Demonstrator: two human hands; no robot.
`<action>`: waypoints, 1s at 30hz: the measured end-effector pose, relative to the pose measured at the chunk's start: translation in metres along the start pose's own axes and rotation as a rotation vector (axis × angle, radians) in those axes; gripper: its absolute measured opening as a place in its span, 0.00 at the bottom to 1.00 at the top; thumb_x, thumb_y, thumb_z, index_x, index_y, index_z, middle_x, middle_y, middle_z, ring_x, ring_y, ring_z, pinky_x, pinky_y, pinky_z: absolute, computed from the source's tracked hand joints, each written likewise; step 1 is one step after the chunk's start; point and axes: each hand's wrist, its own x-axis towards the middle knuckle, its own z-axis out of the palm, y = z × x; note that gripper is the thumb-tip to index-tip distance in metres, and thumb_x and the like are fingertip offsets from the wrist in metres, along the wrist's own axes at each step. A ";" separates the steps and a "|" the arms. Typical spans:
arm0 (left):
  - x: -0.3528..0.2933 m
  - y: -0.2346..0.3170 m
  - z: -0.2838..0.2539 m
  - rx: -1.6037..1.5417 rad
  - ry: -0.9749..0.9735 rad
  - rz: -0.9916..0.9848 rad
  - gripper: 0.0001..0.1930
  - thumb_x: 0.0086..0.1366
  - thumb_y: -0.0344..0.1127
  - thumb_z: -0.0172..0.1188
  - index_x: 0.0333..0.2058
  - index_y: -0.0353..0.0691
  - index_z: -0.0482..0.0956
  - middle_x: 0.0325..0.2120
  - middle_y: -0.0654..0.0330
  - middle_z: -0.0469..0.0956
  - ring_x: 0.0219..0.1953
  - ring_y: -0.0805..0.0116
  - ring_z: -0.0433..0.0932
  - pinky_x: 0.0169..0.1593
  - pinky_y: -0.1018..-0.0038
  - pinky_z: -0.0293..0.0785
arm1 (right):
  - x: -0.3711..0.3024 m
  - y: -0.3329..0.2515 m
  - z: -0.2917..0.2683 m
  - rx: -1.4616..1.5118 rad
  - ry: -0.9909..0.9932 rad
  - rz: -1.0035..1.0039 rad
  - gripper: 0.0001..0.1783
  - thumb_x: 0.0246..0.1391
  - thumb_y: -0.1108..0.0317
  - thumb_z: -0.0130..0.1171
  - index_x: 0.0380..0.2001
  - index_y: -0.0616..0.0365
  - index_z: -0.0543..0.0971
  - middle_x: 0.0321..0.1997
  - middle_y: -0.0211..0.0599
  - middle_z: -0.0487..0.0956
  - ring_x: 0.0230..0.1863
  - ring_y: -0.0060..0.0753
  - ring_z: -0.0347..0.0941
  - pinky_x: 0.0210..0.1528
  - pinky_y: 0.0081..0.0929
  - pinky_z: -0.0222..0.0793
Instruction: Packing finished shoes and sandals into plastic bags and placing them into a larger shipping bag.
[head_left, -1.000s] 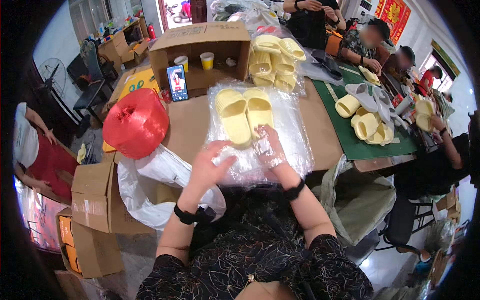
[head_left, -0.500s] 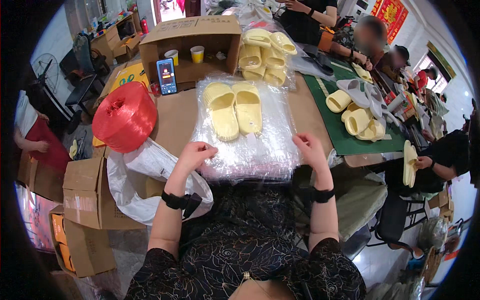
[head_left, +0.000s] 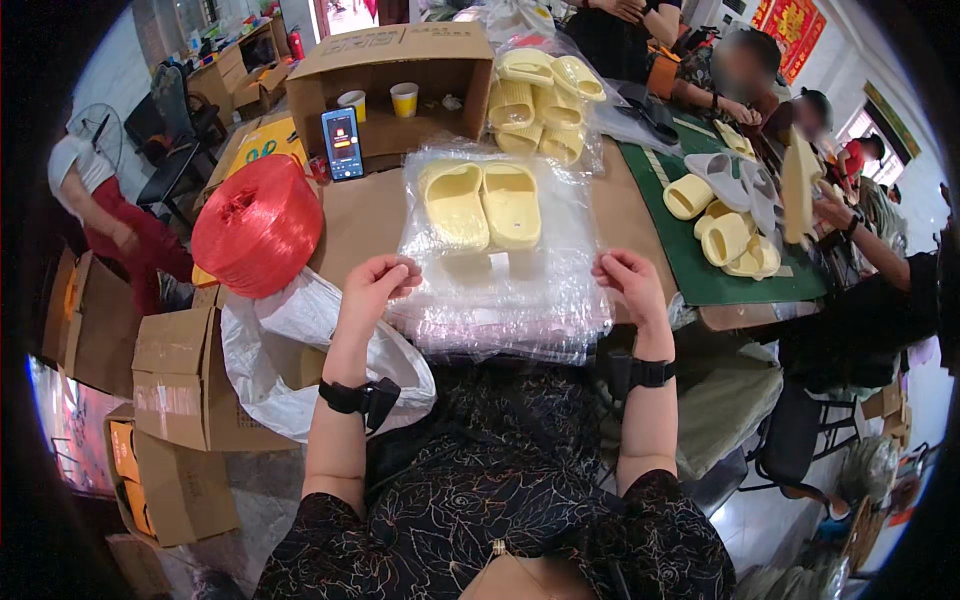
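Note:
A pair of pale yellow slide slippers (head_left: pixel 512 225) lies side by side in a clear plastic bag (head_left: pixel 570 225), on top of a stack of clear bags (head_left: pixel 500 325). My left hand (head_left: pixel 378 285) is closed in a pinch at the bag's left edge, near the slippers' heel ends. At the opposite edge my right hand (head_left: pixel 632 285) pinches the same bag, fingertips pressed together. The film between my hands looks drawn across; its exact edge is hard to see through the glare. Black bands circle both my wrists.
Behind the bags are a cardboard box (head_left: pixel 390 50) with paper cups, a phone (head_left: pixel 342 145) and bagged slippers (head_left: pixel 540 105). A red twine roll (head_left: pixel 257 225) and white sack (head_left: pixel 260 350) stand left. Loose slippers lie on a green mat (head_left: pixel 690 240); a co-worker's hand (head_left: pixel 832 208) holds one.
Both my hands have moved slightly farther from me, and the bagged slippers have shifted away too. At the right, the co-worker has raised a slipper. The person at the left has moved.

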 end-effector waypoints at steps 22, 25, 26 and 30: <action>-0.021 0.004 0.049 1.182 0.035 0.905 0.30 0.62 0.43 0.58 0.62 0.42 0.67 0.68 0.47 0.55 0.70 0.43 0.52 0.69 0.52 0.50 | -0.038 0.006 0.083 -1.031 0.128 -0.814 0.33 0.51 0.74 0.55 0.62 0.60 0.64 0.68 0.51 0.63 0.71 0.56 0.53 0.71 0.48 0.49; -0.021 -0.021 0.063 1.247 -0.140 0.824 0.31 0.64 0.48 0.56 0.64 0.44 0.65 0.69 0.49 0.52 0.71 0.44 0.49 0.70 0.49 0.47 | -0.048 0.010 0.125 -1.134 -0.243 -0.751 0.33 0.57 0.62 0.55 0.65 0.57 0.62 0.71 0.47 0.59 0.73 0.52 0.50 0.72 0.49 0.46; -0.020 -0.033 0.060 1.264 -0.162 0.801 0.31 0.65 0.48 0.55 0.65 0.48 0.64 0.70 0.50 0.50 0.71 0.44 0.47 0.70 0.50 0.46 | -0.049 0.021 0.127 -1.184 -0.315 -0.738 0.34 0.59 0.57 0.55 0.66 0.57 0.62 0.72 0.45 0.58 0.73 0.51 0.49 0.72 0.49 0.46; -0.016 -0.052 0.050 1.270 -0.211 0.727 0.30 0.64 0.50 0.55 0.65 0.59 0.64 0.70 0.51 0.50 0.71 0.46 0.48 0.70 0.49 0.46 | -0.043 0.046 0.111 -1.220 -0.376 -0.727 0.36 0.59 0.51 0.55 0.66 0.55 0.62 0.72 0.42 0.57 0.74 0.47 0.49 0.72 0.49 0.46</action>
